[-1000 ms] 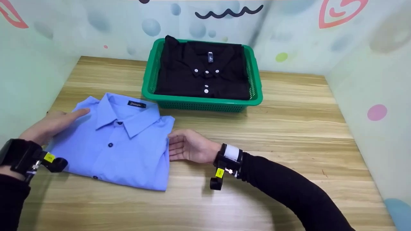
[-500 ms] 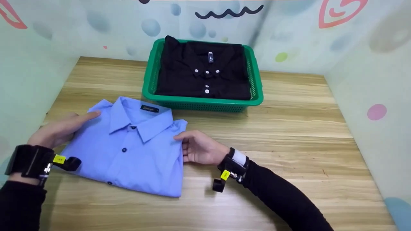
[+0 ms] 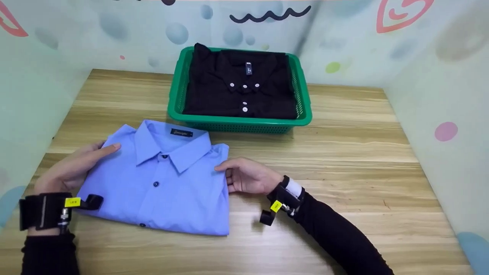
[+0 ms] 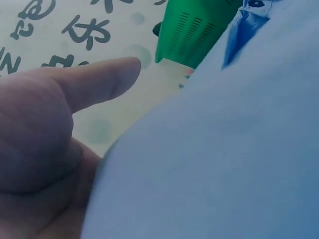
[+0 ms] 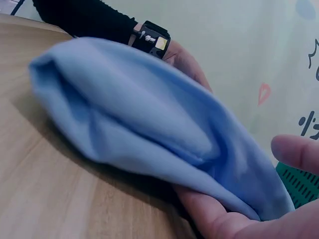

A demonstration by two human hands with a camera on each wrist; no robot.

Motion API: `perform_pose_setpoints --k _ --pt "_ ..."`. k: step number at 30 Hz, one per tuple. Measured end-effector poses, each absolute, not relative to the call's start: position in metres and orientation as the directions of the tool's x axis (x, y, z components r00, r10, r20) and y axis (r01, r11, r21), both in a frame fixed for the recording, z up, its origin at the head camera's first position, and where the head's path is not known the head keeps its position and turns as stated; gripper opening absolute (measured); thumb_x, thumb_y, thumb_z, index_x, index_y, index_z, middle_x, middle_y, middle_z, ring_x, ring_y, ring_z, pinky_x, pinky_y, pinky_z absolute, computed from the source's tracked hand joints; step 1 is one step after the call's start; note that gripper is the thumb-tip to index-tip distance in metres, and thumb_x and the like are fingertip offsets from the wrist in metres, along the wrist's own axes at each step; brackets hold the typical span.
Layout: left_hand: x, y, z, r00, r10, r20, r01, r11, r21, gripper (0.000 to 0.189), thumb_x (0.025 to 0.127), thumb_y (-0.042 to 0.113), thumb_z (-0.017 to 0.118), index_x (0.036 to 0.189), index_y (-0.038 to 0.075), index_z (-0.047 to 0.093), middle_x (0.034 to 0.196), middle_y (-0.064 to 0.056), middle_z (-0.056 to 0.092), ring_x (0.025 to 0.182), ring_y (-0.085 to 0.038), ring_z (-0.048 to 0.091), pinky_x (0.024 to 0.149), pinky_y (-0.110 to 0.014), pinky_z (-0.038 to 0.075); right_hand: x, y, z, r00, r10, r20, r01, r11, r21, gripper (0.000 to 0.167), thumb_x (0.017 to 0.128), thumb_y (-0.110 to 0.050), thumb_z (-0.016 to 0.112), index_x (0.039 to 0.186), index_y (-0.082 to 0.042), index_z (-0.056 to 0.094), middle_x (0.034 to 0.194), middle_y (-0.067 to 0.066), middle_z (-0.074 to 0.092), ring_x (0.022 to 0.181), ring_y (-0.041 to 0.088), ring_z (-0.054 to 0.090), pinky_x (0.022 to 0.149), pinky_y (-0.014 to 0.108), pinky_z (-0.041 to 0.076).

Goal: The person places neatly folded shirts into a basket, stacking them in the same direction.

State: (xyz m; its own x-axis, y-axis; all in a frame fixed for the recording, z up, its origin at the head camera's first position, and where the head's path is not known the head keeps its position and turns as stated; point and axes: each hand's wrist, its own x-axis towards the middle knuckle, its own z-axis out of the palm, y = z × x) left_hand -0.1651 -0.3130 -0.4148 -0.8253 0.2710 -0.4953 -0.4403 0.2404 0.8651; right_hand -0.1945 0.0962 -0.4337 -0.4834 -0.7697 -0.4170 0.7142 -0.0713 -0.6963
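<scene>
Your left hand (image 3: 70, 168): it rests at the left side of the folded blue shirt (image 3: 164, 179), near the surface's left edge. The forefinger lies straight along the shirt's shoulder; in the left wrist view the other fingers go under the cloth, so the hand takes hold of that side.
Your right hand (image 3: 248, 176): it holds the shirt's right side, thumb on top by the shoulder; in the right wrist view the palm and fingers sit beneath the folded edge. The cloth is pinched between them.
Blue shirt: it lies folded on the wooden surface (image 3: 344, 152), in the near-left part, collar (image 3: 172, 147) pointing toward the far edge, dark buttons down the front, a dark label inside the collar. The right wrist view shows its near fold resting on the wood.
Wrist bands: a black strap with a yellow tag sits on each wrist, over black sleeves.
Green basket (image 3: 301, 114): it stands beyond the shirt, near the middle of the far edge, close to the collar but apart from it.
Black shirt (image 3: 240, 88): it lies folded inside the basket, white buttons up.
</scene>
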Motion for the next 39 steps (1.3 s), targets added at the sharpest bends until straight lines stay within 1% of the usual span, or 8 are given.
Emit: perform_pose_setpoints --k 4,7,10,13,17,26,33,39 --pt "-0.163 -0.308 -0.419 -0.856 0.224 -0.465 -0.418 0.229 0.879 0.091 0.101 0.049 0.049 0.155 0.005 -0.01 0.149 -0.024 0.029 0.113 -0.019 0.054 0.089 -0.037 0.051 -0.195 0.096 -0.435 -0.486 -0.767 -0.418 0.694 -0.049 -0.718 0.009 0.093 -0.003 0.061 0.101 -0.003 0.063 0.097 0.013 0.068 0.086 0.022 0.066 0.081 0.036 0.054" --pt "-0.161 -0.299 -0.421 -0.873 0.173 -0.456 -0.418 0.217 0.882 0.086 0.099 0.048 0.054 0.154 -0.002 0.01 0.127 -0.017 0.053 0.098 -0.019 0.062 0.083 -0.04 0.054 -0.194 0.095 -0.437 -0.5 -0.759 -0.417 0.691 -0.06 -0.72 0.014 0.092 -0.002 0.063 0.106 -0.003 0.062 0.101 0.012 0.068 0.088 0.022 0.066 0.079 0.034 0.055" --pt "-0.161 -0.287 -0.422 -0.874 0.137 -0.466 -0.438 0.191 0.878 0.068 0.097 0.048 0.059 0.138 -0.001 0.036 0.102 -0.007 0.065 0.086 -0.018 0.065 0.075 -0.038 0.056 -0.194 0.095 -0.438 -0.517 -0.745 -0.422 0.702 -0.087 -0.707 0.02 0.09 -0.002 0.065 0.11 -0.002 0.061 0.108 0.013 0.068 0.094 0.024 0.067 0.082 0.037 0.055" --pt "-0.162 -0.273 -0.423 -0.865 0.14 -0.482 -0.462 0.15 0.874 0.055 0.095 0.047 0.063 0.121 0.002 0.047 0.091 -0.005 0.068 0.079 -0.018 0.067 0.071 -0.037 0.057 -0.193 0.095 -0.438 -0.539 -0.716 -0.444 0.721 -0.118 -0.683 0.027 0.089 0.0 0.067 0.115 -0.002 0.06 0.117 0.015 0.066 0.104 0.027 0.065 0.09 0.041 0.052" --pt "-0.163 -0.263 -0.425 -0.869 0.148 -0.471 -0.452 0.144 0.88 0.051 0.093 0.045 0.067 0.117 0.003 0.052 0.091 -0.007 0.07 0.078 -0.02 0.068 0.069 -0.038 0.057 -0.19 0.094 -0.439 -0.586 -0.65 -0.483 0.721 -0.147 -0.677 0.032 0.088 0.005 0.066 0.117 -0.004 0.057 0.122 0.015 0.063 0.108 0.029 0.063 0.096 0.043 0.048" --pt "-0.158 -0.265 -0.431 -0.871 0.081 -0.484 -0.471 0.137 0.871 0.04 0.088 0.041 0.075 0.104 0.006 0.061 0.084 -0.004 0.07 0.075 -0.019 0.068 0.067 -0.037 0.057 -0.185 0.087 -0.438 -0.635 -0.571 -0.52 0.695 -0.129 -0.708 0.034 0.086 0.01 0.064 0.115 -0.005 0.055 0.115 0.016 0.065 0.102 0.03 0.065 0.092 0.043 0.051" --pt "-0.156 -0.266 -0.427 -0.871 0.09 -0.484 -0.468 0.153 0.871 0.052 0.088 0.038 0.075 0.117 0.002 0.053 0.09 -0.006 0.07 0.081 -0.023 0.069 0.072 -0.041 0.057 -0.181 0.085 -0.434 -0.662 -0.534 -0.526 0.682 -0.138 -0.718 0.039 0.084 0.012 0.065 0.118 -0.004 0.054 0.117 0.017 0.064 0.103 0.03 0.065 0.092 0.043 0.051" --pt "-0.154 -0.268 -0.424 -0.883 0.107 -0.456 -0.439 0.152 0.886 0.045 0.09 0.035 0.074 0.112 0.001 0.056 0.089 -0.008 0.071 0.079 -0.024 0.069 0.071 -0.042 0.057 -0.177 0.084 -0.432 -0.677 -0.525 -0.516 0.669 -0.146 -0.729 0.044 0.083 0.013 0.065 0.122 -0.004 0.053 0.118 0.017 0.063 0.105 0.03 0.064 0.091 0.043 0.051"
